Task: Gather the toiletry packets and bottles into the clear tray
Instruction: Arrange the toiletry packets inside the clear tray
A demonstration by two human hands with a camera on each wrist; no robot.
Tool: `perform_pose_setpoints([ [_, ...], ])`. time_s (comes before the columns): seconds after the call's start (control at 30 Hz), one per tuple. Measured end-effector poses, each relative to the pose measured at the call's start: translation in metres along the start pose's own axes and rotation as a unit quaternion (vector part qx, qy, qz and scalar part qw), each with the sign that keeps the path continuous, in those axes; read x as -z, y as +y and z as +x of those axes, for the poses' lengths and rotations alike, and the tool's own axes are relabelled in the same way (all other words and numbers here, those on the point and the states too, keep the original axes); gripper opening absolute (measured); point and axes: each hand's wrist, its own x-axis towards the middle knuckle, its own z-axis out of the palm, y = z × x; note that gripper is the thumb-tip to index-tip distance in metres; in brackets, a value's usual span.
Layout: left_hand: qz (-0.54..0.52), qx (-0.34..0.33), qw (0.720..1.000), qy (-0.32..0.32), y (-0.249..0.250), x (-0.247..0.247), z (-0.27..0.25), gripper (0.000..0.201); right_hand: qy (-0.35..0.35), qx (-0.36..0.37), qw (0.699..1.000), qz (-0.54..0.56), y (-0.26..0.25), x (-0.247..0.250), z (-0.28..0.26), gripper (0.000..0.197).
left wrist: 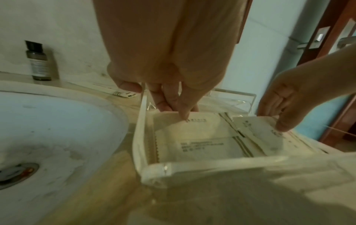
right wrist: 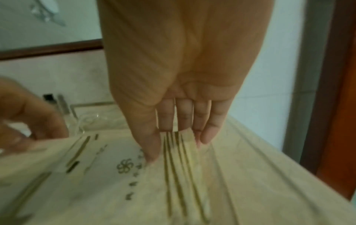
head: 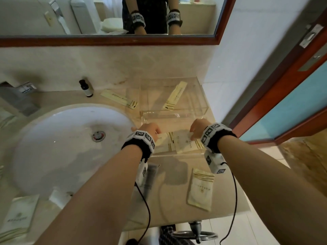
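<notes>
Both hands are seating cream packets in the near end of the clear tray (head: 203,110).

My left hand (head: 149,129) is pinching the far edge of the left packet (left wrist: 192,137) between thumb and curled fingers, inside the tray's near left corner beside the sink (head: 53,147). My right hand (head: 198,127) is gripping the striped end of the right packet (right wrist: 134,175), thumb on top and fingers curled behind it (the two packets are overlapping). A long packet (head: 175,96) is leaning in the tray's far section. Outside the tray, a second long packet (head: 120,99) is lying just left of it, a small dark bottle (head: 86,88) is standing upright by the wall, and a flat packet (head: 200,189) is lying near the counter's (head: 177,206) front edge.
</notes>
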Motion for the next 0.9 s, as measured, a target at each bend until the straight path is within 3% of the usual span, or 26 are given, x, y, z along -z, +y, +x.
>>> perform_pose_setpoints([
  [0.2, 0.104, -0.049, 0.993, -0.025, 0.006, -0.007, -0.003, 0.036, -0.021, 0.048, 0.999, -0.002, -0.01, -0.001, 0.005, 0.051],
  [0.33, 0.134, -0.086, 0.987, -0.024, 0.008, -0.015, -0.006, 0.042, -0.021, 0.067, 0.997, -0.043, -0.017, -0.013, 0.011, 0.048],
  [0.63, 0.162, -0.081, 0.983, -0.029, 0.005, -0.011, -0.012, 0.046, -0.04, 0.046, 0.996, -0.063, 0.006, -0.026, 0.031, 0.058],
  [0.9, 0.162, -0.075, 0.984, -0.019, 0.007, -0.012, -0.017, 0.044, -0.02, 0.056, 0.997, -0.055, 0.008, -0.022, 0.008, 0.058],
])
